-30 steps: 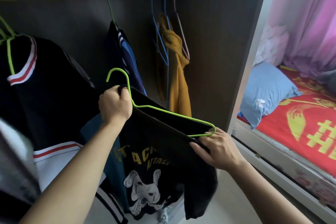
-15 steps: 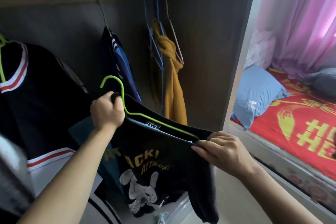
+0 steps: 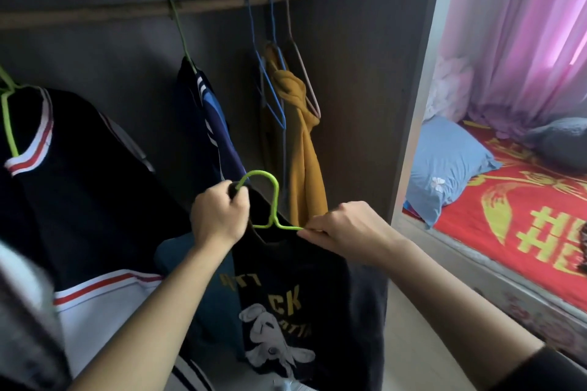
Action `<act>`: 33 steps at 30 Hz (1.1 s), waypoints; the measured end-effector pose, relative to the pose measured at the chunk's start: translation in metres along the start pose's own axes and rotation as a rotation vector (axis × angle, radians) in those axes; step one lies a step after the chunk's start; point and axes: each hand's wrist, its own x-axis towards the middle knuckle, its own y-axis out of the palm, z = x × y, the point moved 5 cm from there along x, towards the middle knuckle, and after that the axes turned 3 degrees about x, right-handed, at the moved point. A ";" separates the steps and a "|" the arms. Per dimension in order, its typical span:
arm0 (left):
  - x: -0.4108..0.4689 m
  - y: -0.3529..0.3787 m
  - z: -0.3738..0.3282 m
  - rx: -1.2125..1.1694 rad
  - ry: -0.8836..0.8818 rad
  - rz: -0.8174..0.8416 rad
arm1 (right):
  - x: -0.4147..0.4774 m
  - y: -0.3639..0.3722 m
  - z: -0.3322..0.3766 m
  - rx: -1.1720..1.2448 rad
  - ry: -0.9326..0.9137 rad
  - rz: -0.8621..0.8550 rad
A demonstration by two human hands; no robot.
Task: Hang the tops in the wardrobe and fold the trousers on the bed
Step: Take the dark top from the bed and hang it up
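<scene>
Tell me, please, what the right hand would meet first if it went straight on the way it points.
The right hand points left along the green hanger, whose arm it pinches. Straight on it would probably meet the hanger's upright neck first, then the left hand, though depth is unclear.

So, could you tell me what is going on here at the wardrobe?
A person is fitting a black printed top onto a green hanger in front of the wardrobe. The left hand grips the top by the hook; the right hand pinches the hanger's arm. It is not yet on the rail, where other tops hang.
</scene>
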 end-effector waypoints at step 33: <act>0.059 0.039 0.041 0.806 0.132 0.469 | -0.061 -0.029 0.010 0.865 0.831 -0.035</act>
